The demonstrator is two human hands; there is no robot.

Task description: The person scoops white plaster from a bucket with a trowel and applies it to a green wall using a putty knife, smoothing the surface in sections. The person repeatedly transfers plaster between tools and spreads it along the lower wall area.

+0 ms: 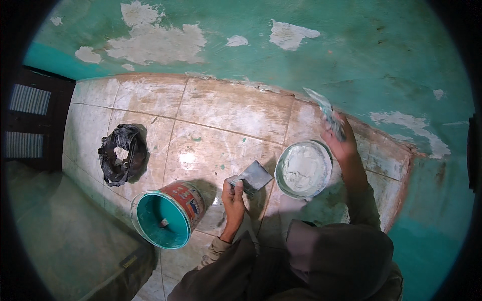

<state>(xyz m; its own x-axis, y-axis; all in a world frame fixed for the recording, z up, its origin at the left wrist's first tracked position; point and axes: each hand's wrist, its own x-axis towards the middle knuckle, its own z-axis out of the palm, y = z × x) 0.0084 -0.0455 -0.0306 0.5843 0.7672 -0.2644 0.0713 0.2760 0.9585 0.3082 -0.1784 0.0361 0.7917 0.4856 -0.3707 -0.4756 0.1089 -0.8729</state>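
In my left hand is a flat grey metal scraper blade, pinched between thumb and fingers above the tiled floor. My right hand grips a putty knife, its pale-smeared blade pointing up and left toward the foot of the wall. Just left of that hand sits a round white tub of thick white putty. The putty's surface looks uneven and stirred. Both hands are apart from the tub's rim as far as this view shows.
A teal-lined bucket stands left of my left hand, with a small object inside. Farther left lies a crumpled black plastic bag. The green wall ahead has white patches. A dark door is at far left, a covered bulky object below it.
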